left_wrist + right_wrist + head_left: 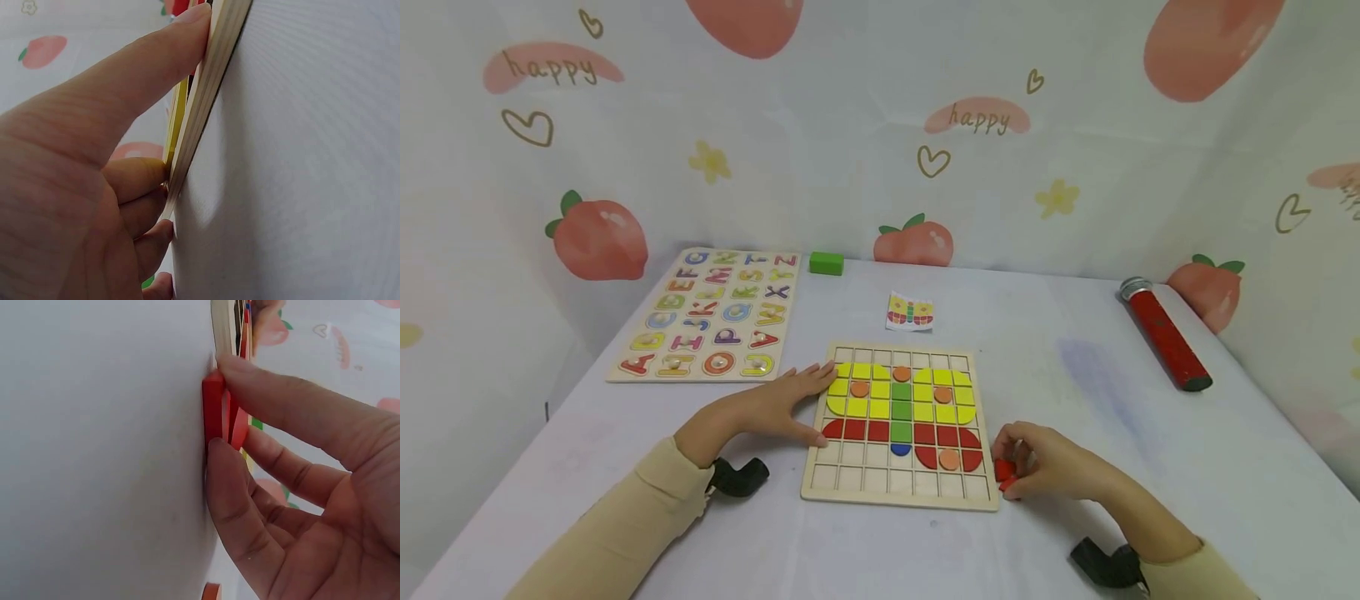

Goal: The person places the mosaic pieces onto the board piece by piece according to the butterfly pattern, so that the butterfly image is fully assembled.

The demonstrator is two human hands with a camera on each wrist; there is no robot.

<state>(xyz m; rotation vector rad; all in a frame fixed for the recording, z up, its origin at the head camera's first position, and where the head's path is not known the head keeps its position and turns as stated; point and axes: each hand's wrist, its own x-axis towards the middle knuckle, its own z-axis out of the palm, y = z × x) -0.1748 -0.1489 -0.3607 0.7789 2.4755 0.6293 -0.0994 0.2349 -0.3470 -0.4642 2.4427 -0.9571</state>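
A square wooden grid board [850, 479] lies on the table with yellow, red, green, orange and blue flat pieces laid in a butterfly-like pattern. The lower left of its grid shows bare squares. My left hand [767, 412] rests at the board's left edge, fingers extended and thumb touching the rim, as the left wrist view also shows. Just off the lower right edge, my right hand [1052, 462] pinches small red pieces [213, 409] between thumb and fingers, close to the tabletop. How many pieces it holds is partly hidden.
Behind the board lies a small butterfly picture card [910, 312]. An alphabet puzzle board [737, 350] is at the back left, beside a green block [827, 264]. A red microphone [1168, 342] lies at the right. An orange-red piece [212, 591] shows low in the right wrist view.
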